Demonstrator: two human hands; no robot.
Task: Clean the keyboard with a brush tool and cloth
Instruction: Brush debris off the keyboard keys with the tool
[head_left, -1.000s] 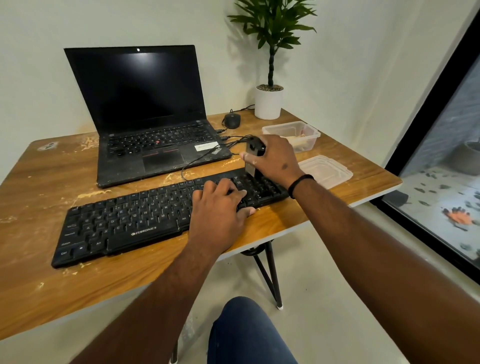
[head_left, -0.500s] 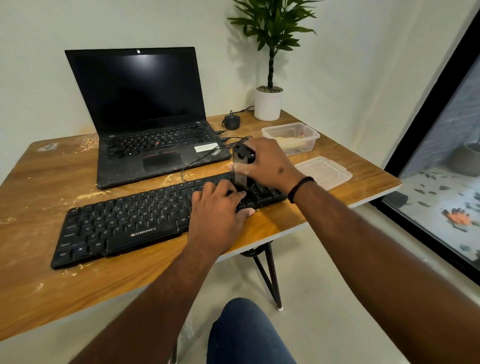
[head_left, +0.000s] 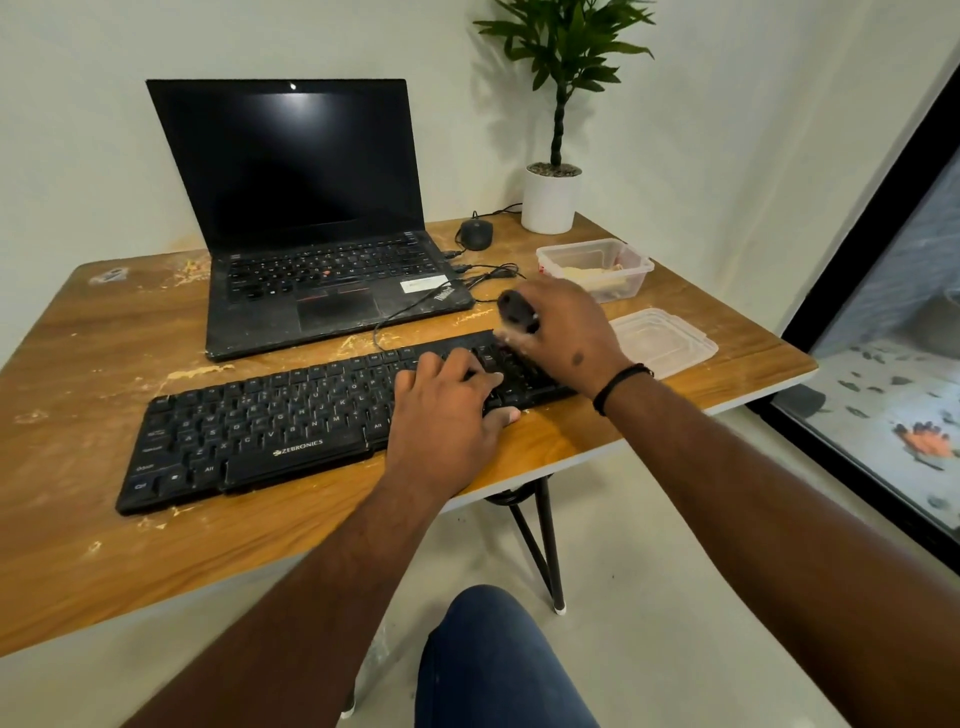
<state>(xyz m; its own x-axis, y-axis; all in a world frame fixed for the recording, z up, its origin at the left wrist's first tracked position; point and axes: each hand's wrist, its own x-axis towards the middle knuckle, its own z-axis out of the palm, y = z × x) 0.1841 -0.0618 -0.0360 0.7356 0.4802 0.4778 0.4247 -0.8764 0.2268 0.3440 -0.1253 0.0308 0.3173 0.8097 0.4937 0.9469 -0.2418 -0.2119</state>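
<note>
keyboard (head_left: 270, 421) on table (head_left: 104, 545), near edge | laptop (head_left: 311, 234) behind keyboard, far left | left hand (head_left: 447, 415) resting on keyboard's right half | right hand (head_left: 566, 332) over keyboard's right end, gripping brush tool (head_left: 517, 310) | mouse (head_left: 477, 234), plant pot (head_left: 549, 200) far right | tub (head_left: 597, 267) right of laptop | lid (head_left: 662, 340) nearer than tub, right of keyboard

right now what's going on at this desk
A person is cleaning a black keyboard on a wooden table. The right hand grips a dark brush tool over the keyboard's right end; its tip is blurred. The left hand rests on the keys beside it, steadying the keyboard. Crumbs and smears lie on the table around an open laptop. No cloth is in view.
</note>
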